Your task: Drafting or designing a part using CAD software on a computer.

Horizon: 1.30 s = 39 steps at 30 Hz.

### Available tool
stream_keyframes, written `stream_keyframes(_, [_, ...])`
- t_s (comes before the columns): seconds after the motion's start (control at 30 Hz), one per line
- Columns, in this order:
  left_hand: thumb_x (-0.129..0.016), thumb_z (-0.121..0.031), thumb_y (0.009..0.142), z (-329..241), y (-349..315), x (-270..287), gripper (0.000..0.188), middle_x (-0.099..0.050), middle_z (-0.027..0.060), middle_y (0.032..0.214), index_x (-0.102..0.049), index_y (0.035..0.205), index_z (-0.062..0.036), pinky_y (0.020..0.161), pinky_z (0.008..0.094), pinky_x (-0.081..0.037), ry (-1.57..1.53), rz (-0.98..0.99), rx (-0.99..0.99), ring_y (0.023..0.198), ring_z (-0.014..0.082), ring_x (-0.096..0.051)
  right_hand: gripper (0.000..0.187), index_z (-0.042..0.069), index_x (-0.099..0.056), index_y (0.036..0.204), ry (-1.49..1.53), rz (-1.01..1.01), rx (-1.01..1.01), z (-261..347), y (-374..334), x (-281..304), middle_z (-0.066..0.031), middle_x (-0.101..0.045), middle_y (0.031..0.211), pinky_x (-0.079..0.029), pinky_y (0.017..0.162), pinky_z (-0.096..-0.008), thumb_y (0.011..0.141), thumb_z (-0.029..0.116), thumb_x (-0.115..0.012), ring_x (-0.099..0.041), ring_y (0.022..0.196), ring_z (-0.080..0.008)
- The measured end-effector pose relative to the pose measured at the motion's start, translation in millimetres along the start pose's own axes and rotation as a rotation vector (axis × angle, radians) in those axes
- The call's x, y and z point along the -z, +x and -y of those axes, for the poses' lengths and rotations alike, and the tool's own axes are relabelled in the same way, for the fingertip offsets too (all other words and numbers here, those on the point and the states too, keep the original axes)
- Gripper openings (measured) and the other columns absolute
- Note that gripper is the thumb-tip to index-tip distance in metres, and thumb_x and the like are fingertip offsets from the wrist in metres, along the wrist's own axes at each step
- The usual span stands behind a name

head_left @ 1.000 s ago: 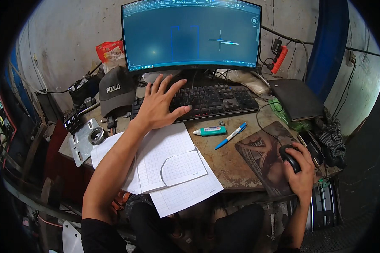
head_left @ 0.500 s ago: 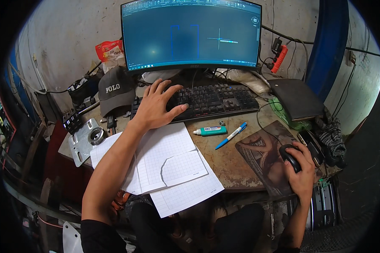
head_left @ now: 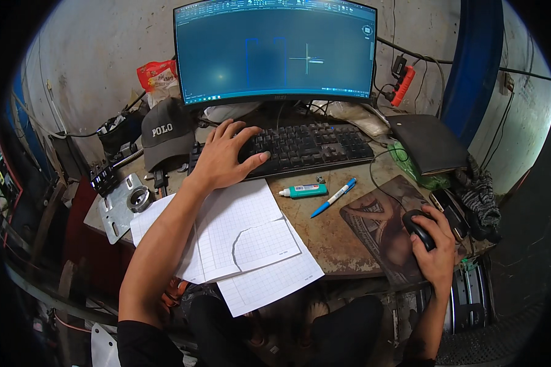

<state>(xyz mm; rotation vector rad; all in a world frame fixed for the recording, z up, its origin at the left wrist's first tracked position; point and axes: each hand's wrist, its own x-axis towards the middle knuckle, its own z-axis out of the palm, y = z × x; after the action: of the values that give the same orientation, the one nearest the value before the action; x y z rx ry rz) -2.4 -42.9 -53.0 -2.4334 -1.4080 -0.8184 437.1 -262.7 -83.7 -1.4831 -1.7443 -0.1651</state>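
Note:
My left hand (head_left: 224, 156) rests spread over the left part of a black keyboard (head_left: 312, 150), its thumb stretched to the right. On the right, my right hand (head_left: 436, 248) is wrapped round a black computer mouse (head_left: 419, 230) on a dark picture mouse pad (head_left: 379, 226). A curved monitor (head_left: 275, 55) behind the keyboard shows a drawing program with blue outlines and a crosshair. Under my left forearm lie white grid-ruled sheets (head_left: 251, 226), one with a torn edge. A green correction pen (head_left: 304, 191) and a blue and white pen (head_left: 333, 197) lie beside them.
A dark cap (head_left: 166, 134), a slotted metal plate (head_left: 119, 211) and a metal ring (head_left: 139, 197) sit at the left. To the right are a black folder (head_left: 428, 144), a phone (head_left: 450, 211), a grey knitted cloth (head_left: 479, 202) and an orange power strip (head_left: 403, 85) with cables.
The crosshair on the screen has moved a little left and slightly down. Both hands stay at the keyboard and mouse, and the whole view has shifted very slightly.

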Motion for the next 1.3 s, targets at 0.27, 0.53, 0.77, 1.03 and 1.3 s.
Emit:
stream_keyframes(0.27, [-0.061,-0.068,0.101,0.7,-0.3,2.8,0.073,-0.055,0.0194,0.157,-0.062,0.151,-0.0158,0.130,0.0548,-0.028,-0.021,-0.001,0.008,0.155,0.0397,-0.040,0.037,0.005,-0.077,0.117,0.008,-0.002,0.020,-3.1,-0.2,-0.5,-0.0158,-0.067,0.139,-0.051,0.106,-0.0456,0.080,0.005,-0.077,-0.065,0.123,-0.0383])
stream_keyframes(0.53, [-0.064,-0.065,0.100,2.5,-0.8,2.3,0.071,-0.056,0.0204,0.155,-0.063,0.149,-0.0140,0.129,0.0543,-0.030,-0.032,-0.018,-0.004,0.153,0.0405,-0.042,0.037,0.004,-0.077,0.115,0.000,-0.022,0.026,0.1,-0.6,-0.6,-0.0163,-0.069,0.137,-0.053,0.104,-0.0453,0.078,0.004,-0.076,-0.066,0.121,-0.0385])
stream_keyframes(0.77, [-0.066,-0.063,0.099,3.4,-1.5,3.5,0.069,-0.058,0.0200,0.152,-0.064,0.147,-0.0133,0.128,0.0538,-0.032,-0.038,-0.030,-0.001,0.151,0.0399,-0.045,0.036,0.003,-0.077,0.114,-0.028,-0.040,0.038,0.0,-1.7,0.4,-0.0167,-0.069,0.135,-0.053,0.103,-0.0452,0.079,0.004,-0.076,-0.066,0.118,-0.0386])
stream_keyframes(1.03, [-0.067,-0.063,0.099,4.2,-1.9,3.7,0.069,-0.059,0.0205,0.151,-0.065,0.147,-0.0133,0.126,0.0533,-0.034,-0.032,-0.033,0.002,0.150,0.0400,-0.046,0.035,0.003,-0.077,0.114,-0.034,-0.049,0.032,0.9,-1.7,0.0,-0.0161,-0.069,0.133,-0.053,0.102,-0.0453,0.079,0.004,-0.076,-0.067,0.117,-0.0385])
stream_keyframes(1.3, [-0.068,-0.062,0.098,5.0,-2.0,3.4,0.069,-0.060,0.0202,0.150,-0.065,0.147,-0.0126,0.125,0.0535,-0.037,-0.039,-0.045,0.005,0.147,0.0402,-0.049,0.036,0.003,-0.077,0.115,-0.055,-0.072,-0.012,0.3,-1.8,-1.6,-0.0154,-0.070,0.133,-0.053,0.103,-0.0448,0.079,0.003,-0.076,-0.066,0.119,-0.0378])
